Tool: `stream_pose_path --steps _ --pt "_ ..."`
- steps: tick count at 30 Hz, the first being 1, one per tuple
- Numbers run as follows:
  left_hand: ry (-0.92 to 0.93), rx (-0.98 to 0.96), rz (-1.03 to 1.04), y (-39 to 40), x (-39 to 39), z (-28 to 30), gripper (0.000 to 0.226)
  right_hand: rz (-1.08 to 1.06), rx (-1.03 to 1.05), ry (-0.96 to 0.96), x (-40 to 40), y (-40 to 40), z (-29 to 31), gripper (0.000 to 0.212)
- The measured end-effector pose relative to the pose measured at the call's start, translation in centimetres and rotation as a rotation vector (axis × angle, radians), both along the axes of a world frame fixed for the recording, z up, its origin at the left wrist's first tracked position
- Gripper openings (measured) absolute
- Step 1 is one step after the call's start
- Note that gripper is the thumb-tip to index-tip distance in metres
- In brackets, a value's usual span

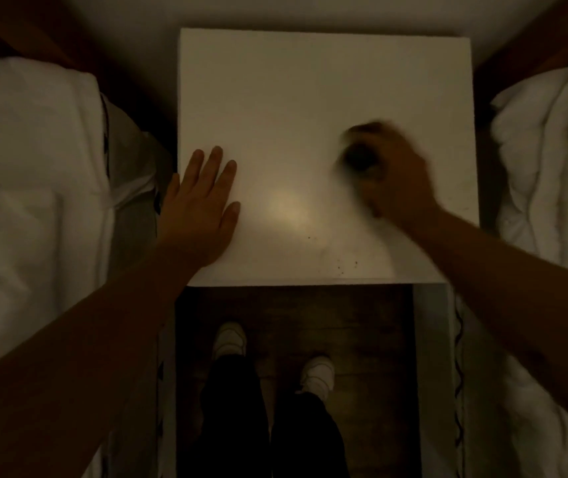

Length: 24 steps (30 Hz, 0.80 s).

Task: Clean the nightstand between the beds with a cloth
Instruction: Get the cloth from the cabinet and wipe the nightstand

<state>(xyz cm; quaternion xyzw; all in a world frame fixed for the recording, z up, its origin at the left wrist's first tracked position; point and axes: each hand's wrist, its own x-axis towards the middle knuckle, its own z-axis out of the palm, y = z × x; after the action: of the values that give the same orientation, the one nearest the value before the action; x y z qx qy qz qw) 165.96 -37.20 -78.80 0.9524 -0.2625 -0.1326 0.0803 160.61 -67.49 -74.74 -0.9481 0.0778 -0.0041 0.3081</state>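
A white square nightstand (310, 98) stands between two beds in dim light. My left hand (200, 208) rests flat on its left front part, fingers straight and spread. Over the right side of the top, my right hand (396, 174) is blurred by motion and grips a small dark bunched cloth (358, 160) pressed against the surface. A few dark crumbs (341, 265) lie near the front edge.
White bedding (27, 188) lies on the left bed and more white bedding (551, 160) on the right. Below the nightstand's front edge are a dark wooden floor (362, 326), my legs and white shoes (229, 339). A pale wall runs behind.
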Motion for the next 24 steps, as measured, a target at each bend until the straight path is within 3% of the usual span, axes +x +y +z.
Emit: stream_pose_path --steps 2,4,7,10,12,14,16,18,21,24 --pt "-0.018 0.017 -0.006 0.0 0.0 -0.2 0.063 -0.191 -0.096 0.091 -0.6 -4.2 -0.3 0.053" --pt "-0.029 0.017 -0.015 -0.1 0.0 -0.3 0.062 -0.197 -0.140 0.161 -1.1 -5.5 -1.4 0.056" --pt "-0.044 0.017 -0.014 0.0 0.0 -0.4 0.061 -0.120 -0.101 0.082 0.2 -2.2 -2.5 0.049" --pt "-0.040 -0.007 -0.024 -0.2 0.2 -0.3 0.058 0.049 -0.059 -0.009 0.6 3.4 -2.3 0.036" --pt "-0.034 -0.026 -0.016 -0.3 0.2 -0.3 0.056 0.279 0.010 -0.062 -0.9 7.5 -2.1 0.026" --pt "-0.040 -0.023 -0.012 -0.3 0.1 -0.2 0.054 0.566 0.024 -0.031 -3.5 10.9 -2.0 0.032" --pt "-0.057 -0.014 -0.016 -0.4 0.0 -0.2 0.053 0.685 0.019 -0.035 -5.0 11.0 -2.0 0.039" --pt "-0.062 -0.031 -0.013 -0.4 -0.1 -0.2 0.052 0.459 0.050 -0.020 -5.3 7.6 -2.0 0.041" --pt "-0.075 -0.077 -0.006 -0.3 -0.3 -0.4 0.051 0.025 -0.118 0.036 -6.8 -1.3 -1.7 0.061" --pt "-0.113 -0.066 -0.023 -0.1 -0.5 -0.3 0.049 -0.162 -0.163 0.113 -10.1 -5.8 -1.7 0.065"
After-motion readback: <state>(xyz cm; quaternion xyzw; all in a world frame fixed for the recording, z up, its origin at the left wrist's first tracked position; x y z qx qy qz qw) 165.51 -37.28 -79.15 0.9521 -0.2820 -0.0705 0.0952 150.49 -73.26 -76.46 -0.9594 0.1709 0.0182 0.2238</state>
